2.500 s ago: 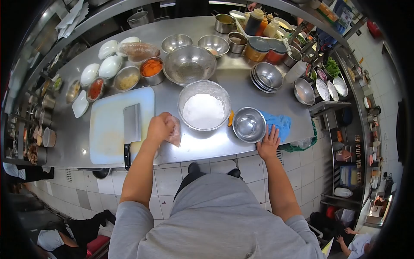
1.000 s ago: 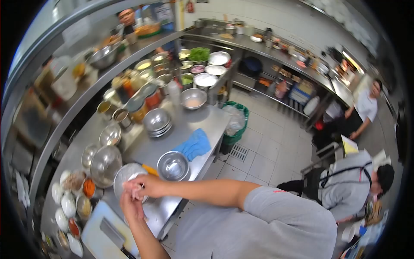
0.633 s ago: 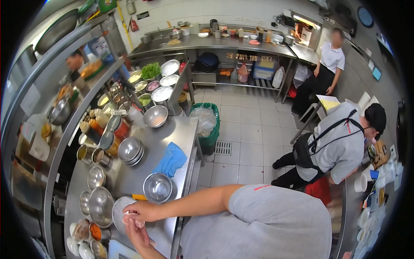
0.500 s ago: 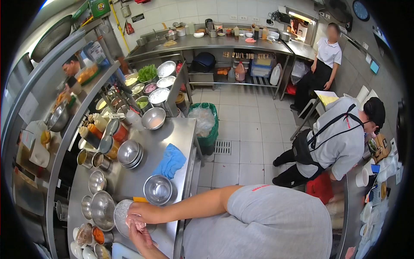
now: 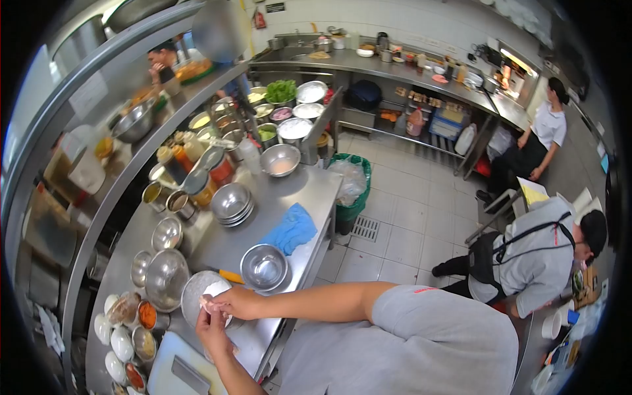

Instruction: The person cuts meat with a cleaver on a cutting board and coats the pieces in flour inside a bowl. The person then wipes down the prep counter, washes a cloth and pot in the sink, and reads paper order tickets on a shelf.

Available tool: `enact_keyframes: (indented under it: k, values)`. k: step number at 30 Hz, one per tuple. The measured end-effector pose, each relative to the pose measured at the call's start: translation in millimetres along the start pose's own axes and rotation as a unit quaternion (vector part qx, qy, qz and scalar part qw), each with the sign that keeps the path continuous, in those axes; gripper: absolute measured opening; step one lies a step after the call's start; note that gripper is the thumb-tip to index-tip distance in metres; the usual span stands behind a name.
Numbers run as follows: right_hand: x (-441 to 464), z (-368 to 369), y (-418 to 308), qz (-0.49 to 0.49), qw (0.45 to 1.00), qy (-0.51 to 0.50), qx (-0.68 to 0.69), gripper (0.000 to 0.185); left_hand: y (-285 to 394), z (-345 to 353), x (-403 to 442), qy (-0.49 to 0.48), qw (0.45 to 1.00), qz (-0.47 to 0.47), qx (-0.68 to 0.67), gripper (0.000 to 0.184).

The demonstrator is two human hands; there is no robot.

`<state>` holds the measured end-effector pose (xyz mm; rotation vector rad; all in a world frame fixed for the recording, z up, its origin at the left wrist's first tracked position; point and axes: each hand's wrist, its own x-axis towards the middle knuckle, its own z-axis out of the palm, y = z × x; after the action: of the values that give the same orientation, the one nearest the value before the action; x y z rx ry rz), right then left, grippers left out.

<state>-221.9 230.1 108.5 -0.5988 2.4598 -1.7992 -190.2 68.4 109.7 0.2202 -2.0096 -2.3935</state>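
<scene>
My left hand point(image 5: 214, 334) comes up from below and my right hand point(image 5: 238, 303) reaches across from the right, the fingertips of both pinching a pale pink piece point(image 5: 207, 303) over the wide bowl point(image 5: 191, 299). To do this well, I should use a light pinch from two sides — firm enough not to drop the piece, gentle enough not to tear it — with my fingertips inside the rim, above the white powder point(image 5: 218, 288). The piece looks small, soft and uneven; my fingers cover much of it, so I can't be certain what it is. Just past the wide bowl, an orange handle point(image 5: 229, 275) points toward a steel bowl point(image 5: 263, 267), and a blue cloth point(image 5: 289, 230) lies just beyond that. A stack of bowls point(image 5: 232, 201) stands farther along. Well off, past a green-lined bin point(image 5: 359, 204), a co-worker point(image 5: 534, 247) stoops.
</scene>
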Motion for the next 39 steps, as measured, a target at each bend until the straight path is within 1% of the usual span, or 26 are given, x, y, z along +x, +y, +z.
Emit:
enact_keyframes:
  k: [1,2,3,5,8,10,11,13,15,17,18,20,21,23,24,26,30,32,33,35,36,38,39]
  values:
    - [0.4,5.7,4.8,-0.028,0.999,0.008,-0.025,0.030,-5.4,-8.4,2.0,-0.003,1.000,-0.005,0.000,0.034]
    - [-3.3,7.4,0.0,-0.028,0.999,0.024,-0.037,0.034,-5.3,-6.9,-0.5,0.006,1.000,0.003,0.015,0.028]
    - [-3.5,8.2,0.1,-0.038,0.999,0.001,-0.031,0.034,-14.6,-11.1,2.3,0.032,0.999,0.009,0.013,0.028]
    - [1.5,16.2,3.4,-0.090,0.993,0.020,0.068,0.037,-34.0,-32.2,7.1,0.029,0.996,0.017,0.087,0.029]
    - [6.1,9.1,-0.5,-0.113,0.992,-0.036,0.046,0.035,-22.0,-22.5,0.6,0.089,0.995,0.013,0.046,0.028]
    - [8.1,-0.1,-15.3,-0.069,0.993,-0.078,-0.052,0.033,-22.0,-21.4,1.8,0.071,0.995,0.032,0.060,0.030]
    - [9.8,0.2,-16.7,-0.080,0.991,-0.094,-0.051,0.033,-16.6,-18.2,0.7,0.088,0.994,0.038,0.057,0.030]
    - [5.4,2.9,-16.8,-0.090,0.994,-0.038,-0.037,0.029,-7.7,-13.0,-4.2,0.092,0.995,0.021,0.007,0.029]
    - [2.5,3.4,-18.6,-0.083,0.995,-0.052,-0.022,0.031,-15.3,-19.9,-2.8,0.107,0.994,0.027,0.010,0.026]
    - [5.8,0.0,-20.8,-0.063,0.996,-0.059,0.005,0.034,-17.3,-23.1,0.9,0.084,0.995,0.016,0.056,0.024]
    - [5.7,2.7,-14.3,-0.069,0.996,-0.060,0.005,0.034,-16.4,-22.9,0.6,0.086,0.994,0.021,0.057,0.024]
    - [6.1,8.6,-2.7,-0.191,0.975,0.015,-0.116,0.037,-17.1,-18.0,-1.6,0.091,0.987,0.037,0.123,0.020]
    - [8.2,8.4,-1.1,-0.193,0.974,0.015,-0.115,0.037,-16.7,-15.2,-0.4,0.092,0.987,0.040,0.124,0.020]
    - [3.3,9.1,0.1,-0.168,0.978,-0.021,-0.125,0.033,-19.7,-10.0,-5.3,0.111,0.973,0.082,0.183,0.020]
    - [2.1,7.2,-2.4,-0.168,0.977,-0.020,-0.125,0.033,-18.8,-7.1,-6.5,0.111,0.973,0.083,0.184,0.020]
    - [2.5,4.3,-8.5,-0.114,0.979,-0.056,-0.161,0.026,-12.8,-4.4,-9.3,0.112,0.964,0.092,0.225,0.020]
    - [5.9,7.2,-1.1,-0.134,0.973,-0.034,-0.183,0.024,-6.0,-3.9,-9.9,0.098,0.962,0.094,0.239,0.021]
    - [7.5,3.2,-3.4,-0.126,0.980,-0.021,-0.151,0.020,-11.7,-6.0,-7.3,0.091,0.970,0.092,0.204,0.021]
    - [7.4,0.7,-7.4,-0.125,0.980,-0.022,-0.152,0.020,-12.8,-4.6,-8.7,0.090,0.971,0.091,0.204,0.021]
    - [10.3,-1.9,-16.8,-0.079,0.991,-0.014,-0.108,0.017,-10.6,-2.1,-10.3,0.110,0.961,0.124,0.223,0.021]
    - [11.5,-0.1,-16.1,-0.080,0.991,-0.013,-0.108,0.017,-9.3,-1.0,-10.1,0.109,0.960,0.125,0.224,0.021]
    - [9.9,6.2,-10.1,-0.020,0.999,0.014,-0.042,0.020,-10.4,1.9,-10.8,0.105,0.979,0.081,0.153,0.019]
    - [9.1,8.8,-6.8,-0.015,0.999,0.020,-0.043,0.020,-16.6,1.7,-9.3,0.098,0.980,0.078,0.154,0.019]
